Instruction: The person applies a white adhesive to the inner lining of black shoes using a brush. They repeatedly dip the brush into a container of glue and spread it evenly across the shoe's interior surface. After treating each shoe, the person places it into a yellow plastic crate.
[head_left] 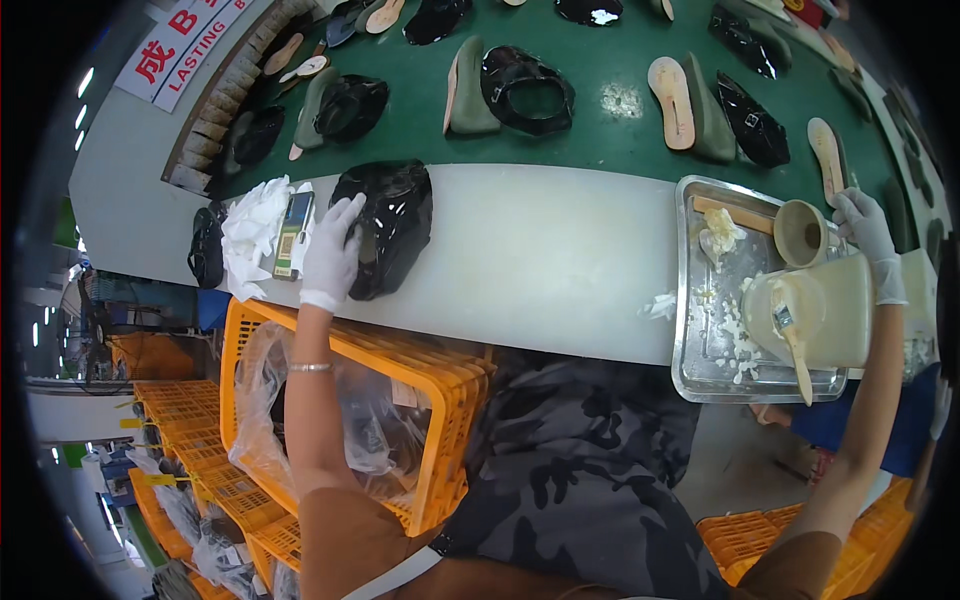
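Note:
My left hand (333, 252), in a white glove, is at the left edge of a glossy black shoe upper (397, 235) on the pale worktop. Its fingers and thumb close on that edge. Far to the right, my gloved right hand (866, 232) reaches past a metal tray (688, 330). Its bent fingers meet at the near end of a pale insole (825, 155) with a grey-green edge. Close to that hand, a beige cup (800, 232) sits in the tray. A brush (797, 355) lies across a whitish tub (845, 310) there.
White tissue (255, 230) and a phone (293, 235) lie left of the upper. Several uppers, insoles and green wedge pieces (473, 95) rest on the green table (600, 145). An orange crate (450, 430) with plastic-wrapped contents stands below. Another person's blue clothing (905, 430) shows at right.

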